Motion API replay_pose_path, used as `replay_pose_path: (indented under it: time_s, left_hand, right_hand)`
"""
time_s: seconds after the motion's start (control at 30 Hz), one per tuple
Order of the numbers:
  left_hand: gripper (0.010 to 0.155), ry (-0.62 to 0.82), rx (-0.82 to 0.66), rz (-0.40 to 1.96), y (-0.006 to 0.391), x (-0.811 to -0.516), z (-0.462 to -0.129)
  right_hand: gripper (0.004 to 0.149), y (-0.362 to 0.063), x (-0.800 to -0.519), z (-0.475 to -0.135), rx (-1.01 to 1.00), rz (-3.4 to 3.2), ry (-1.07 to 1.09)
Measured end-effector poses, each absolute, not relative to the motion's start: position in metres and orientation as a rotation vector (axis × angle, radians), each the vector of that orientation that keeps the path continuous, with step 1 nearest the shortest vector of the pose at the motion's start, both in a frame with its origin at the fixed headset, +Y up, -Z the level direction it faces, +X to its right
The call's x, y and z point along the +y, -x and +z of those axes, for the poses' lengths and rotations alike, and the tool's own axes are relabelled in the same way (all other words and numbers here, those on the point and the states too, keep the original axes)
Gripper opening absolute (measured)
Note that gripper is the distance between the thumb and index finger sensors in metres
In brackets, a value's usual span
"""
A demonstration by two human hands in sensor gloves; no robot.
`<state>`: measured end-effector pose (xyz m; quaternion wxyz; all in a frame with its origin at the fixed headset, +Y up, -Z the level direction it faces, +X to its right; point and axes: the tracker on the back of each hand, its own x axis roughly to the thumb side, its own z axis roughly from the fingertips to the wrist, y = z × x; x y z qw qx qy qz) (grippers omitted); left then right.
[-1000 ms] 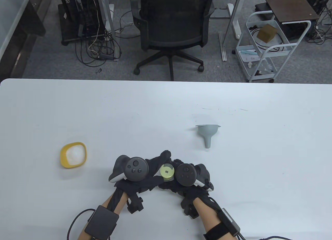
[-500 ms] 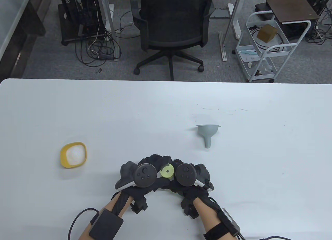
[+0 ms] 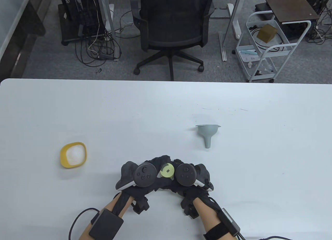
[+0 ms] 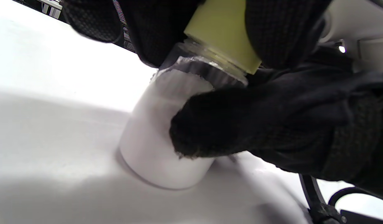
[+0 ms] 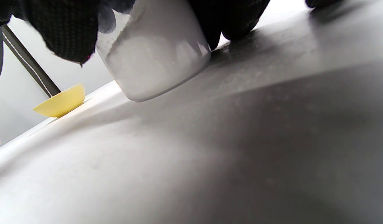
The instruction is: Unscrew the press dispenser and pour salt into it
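The press dispenser is a clear jar [image 4: 160,137] of white powder with a pale yellow-green cap [image 3: 166,170]. It stands on the white table [image 3: 166,107] near the front edge, between my hands. My left hand [image 3: 155,164] grips the cap [image 4: 222,34] from above and the side. My right hand [image 3: 181,164] holds the jar body [image 5: 154,62], and its fingers [image 4: 210,124] wrap the glass below the cap. The threads under the cap show in the left wrist view. A yellow bowl of salt [image 3: 73,155] sits to the left, and its rim shows in the right wrist view [image 5: 61,102].
A grey funnel [image 3: 207,133] lies on its side on the table, behind and to the right of my hands. An office chair [image 3: 171,29] and a white cart [image 3: 267,48] stand beyond the table's far edge.
My left hand has moved right and closed its fingers over the cap, with the wrist turned. The right hand and the jar have stayed in place.
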<state>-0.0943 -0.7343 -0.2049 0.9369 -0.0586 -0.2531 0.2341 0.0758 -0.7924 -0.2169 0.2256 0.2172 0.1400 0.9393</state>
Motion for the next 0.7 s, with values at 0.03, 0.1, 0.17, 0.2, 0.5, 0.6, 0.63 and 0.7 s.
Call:
replay_pose_path:
  time_s: [0.03, 0.1, 0.17, 0.2, 0.5, 0.6, 0.63, 0.7]
  left_hand:
    - [0.091, 0.117, -0.518, 0.483, 0.095, -0.734, -0.205]
    - [0.091, 0.102, -0.514, 0.514, 0.096, -0.731, -0.204]
    - [0.091, 0.092, -0.511, 0.568, 0.1, -0.727, -0.205]
    - [0.091, 0.085, -0.506, 0.588, 0.102, -0.724, -0.205]
    - [0.094, 0.061, -0.444, 0.772, 0.134, -0.707, -0.211]
    - [0.104, 0.041, -0.408, 0.707, 0.141, -0.704, -0.212]
    - [0.104, 0.032, -0.395, 0.697, 0.143, -0.704, -0.212]
    - [0.102, 0.01, -0.361, 0.699, 0.146, -0.704, -0.213]
  right_hand:
    - [0.091, -0.076, -0.792, -0.217, 0.386, 2.59, -0.599]
    - [0.091, -0.076, -0.792, -0.217, 0.386, 2.59, -0.599]
    - [0.091, -0.075, -0.792, -0.217, 0.386, 2.59, -0.599]
    - [0.091, -0.075, -0.792, -0.217, 0.386, 2.59, -0.599]
    - [0.091, -0.075, -0.792, -0.217, 0.391, 2.591, -0.599]
    - [0.091, -0.076, -0.792, -0.217, 0.394, 2.591, -0.599]
    - [0.091, -0.076, -0.792, -0.217, 0.394, 2.591, -0.599]
    - [0.091, -0.076, -0.792, -0.217, 0.396, 2.589, -0.602]
